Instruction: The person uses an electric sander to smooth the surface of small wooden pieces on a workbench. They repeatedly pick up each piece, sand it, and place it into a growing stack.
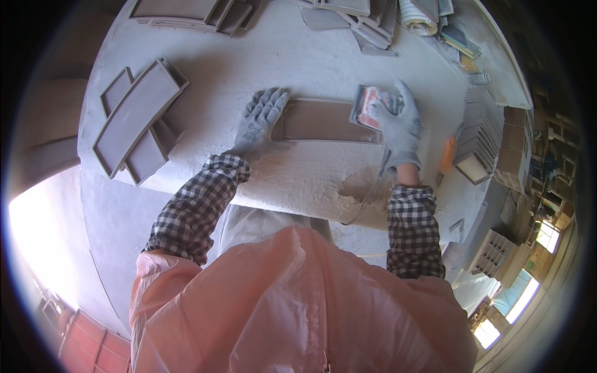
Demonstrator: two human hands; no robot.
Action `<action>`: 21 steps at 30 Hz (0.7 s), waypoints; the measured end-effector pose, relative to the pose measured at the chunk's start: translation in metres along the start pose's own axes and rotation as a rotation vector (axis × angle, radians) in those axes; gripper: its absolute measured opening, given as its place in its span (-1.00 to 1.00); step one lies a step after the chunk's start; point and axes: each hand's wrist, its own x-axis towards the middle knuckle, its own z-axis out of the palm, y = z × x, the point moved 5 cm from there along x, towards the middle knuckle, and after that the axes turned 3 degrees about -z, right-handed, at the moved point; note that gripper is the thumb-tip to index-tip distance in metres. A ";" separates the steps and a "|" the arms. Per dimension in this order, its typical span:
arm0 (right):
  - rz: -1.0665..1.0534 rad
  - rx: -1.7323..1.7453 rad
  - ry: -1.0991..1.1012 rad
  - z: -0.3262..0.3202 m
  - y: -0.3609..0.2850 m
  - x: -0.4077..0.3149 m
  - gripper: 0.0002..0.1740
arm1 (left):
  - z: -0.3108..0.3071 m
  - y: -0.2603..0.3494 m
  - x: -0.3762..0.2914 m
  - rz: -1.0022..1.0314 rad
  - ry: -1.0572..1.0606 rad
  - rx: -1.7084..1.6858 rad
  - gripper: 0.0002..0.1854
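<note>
A shallow rectangular tray-like panel (326, 120) with a raised rim lies on the dusty work table in front of me. My left hand (265, 116), in a grey coated glove, lies over the panel's left end, fingers pointing away from me. My right hand (400, 122), gloved too, holds a red and black electric sander (369, 106) over the panel's right end. The sander looks slightly blurred, and its base is partly hidden. Its cord (371, 191) runs down towards the table's near edge.
Similar panels are stacked crosswise (135, 119) at the left, with more along the far edge (172, 10). To the right, an orange-handled tool (447, 154) lies beside a row of leaning panels (480, 130). A heap of dust (361, 184) sits near the front edge.
</note>
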 end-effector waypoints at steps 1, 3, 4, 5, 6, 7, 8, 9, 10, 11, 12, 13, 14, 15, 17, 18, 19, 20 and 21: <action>-0.044 -0.060 -0.010 0.015 -0.015 -0.003 -0.16 | 0.001 0.002 0.001 0.015 0.015 -0.004 0.27; -0.152 -0.300 -0.062 0.046 -0.091 -0.021 -0.13 | 0.003 -0.004 -0.005 -0.066 -0.007 -0.005 0.31; -0.152 -0.308 -0.083 0.059 -0.109 -0.032 -0.11 | 0.004 -0.005 -0.006 -0.098 -0.016 -0.008 0.33; -0.151 -0.320 -0.103 0.070 -0.124 -0.041 -0.10 | 0.004 -0.005 -0.006 -0.093 -0.003 -0.022 0.35; -0.147 -0.338 -0.116 0.077 -0.136 -0.050 -0.08 | 0.003 -0.004 -0.005 -0.080 0.009 -0.040 0.36; -0.136 -0.354 -0.131 0.084 -0.143 -0.059 -0.07 | 0.003 -0.006 -0.007 -0.077 0.021 -0.052 0.38; -0.125 -0.370 -0.146 0.090 -0.148 -0.067 -0.06 | 0.004 -0.007 -0.007 -0.079 0.023 -0.053 0.39; -0.112 -0.389 -0.160 0.092 -0.151 -0.073 -0.05 | 0.005 -0.007 -0.007 -0.079 0.024 -0.058 0.40; -0.112 -0.389 -0.132 0.093 -0.148 -0.078 -0.03 | 0.006 -0.007 -0.007 -0.079 0.025 -0.063 0.41; -0.147 -0.382 -0.097 0.095 -0.144 -0.082 -0.04 | 0.007 -0.007 -0.008 -0.084 0.025 -0.066 0.42; -0.181 -0.375 -0.060 0.095 -0.143 -0.084 -0.04 | 0.007 -0.007 -0.008 -0.085 0.026 -0.068 0.42; -0.215 -0.366 -0.022 0.094 -0.144 -0.085 -0.05 | 0.007 -0.006 -0.007 -0.086 0.026 -0.071 0.42; -0.192 -0.356 -0.019 0.096 -0.143 -0.082 -0.05 | 0.007 -0.007 -0.006 -0.104 0.021 -0.068 0.43; -0.164 -0.344 -0.018 0.099 -0.148 -0.074 -0.06 | 0.008 -0.006 -0.005 -0.122 0.011 -0.066 0.43; -0.163 -0.342 0.028 0.101 -0.150 -0.065 -0.06 | 0.006 -0.003 -0.006 -0.118 0.012 -0.071 0.43; -0.199 -0.343 0.067 0.102 -0.149 -0.058 -0.07 | 0.005 -0.004 -0.005 -0.107 0.030 -0.072 0.43; -0.235 -0.344 0.106 0.102 -0.150 -0.055 -0.07 | 0.004 -0.004 -0.004 -0.096 0.047 -0.074 0.43; -0.193 -0.337 0.044 0.101 -0.147 -0.060 -0.08 | 0.005 -0.004 -0.005 -0.100 0.040 -0.078 0.43; -0.223 -0.343 0.032 0.098 -0.147 -0.069 -0.08 | 0.007 -0.005 -0.006 -0.108 0.034 -0.082 0.44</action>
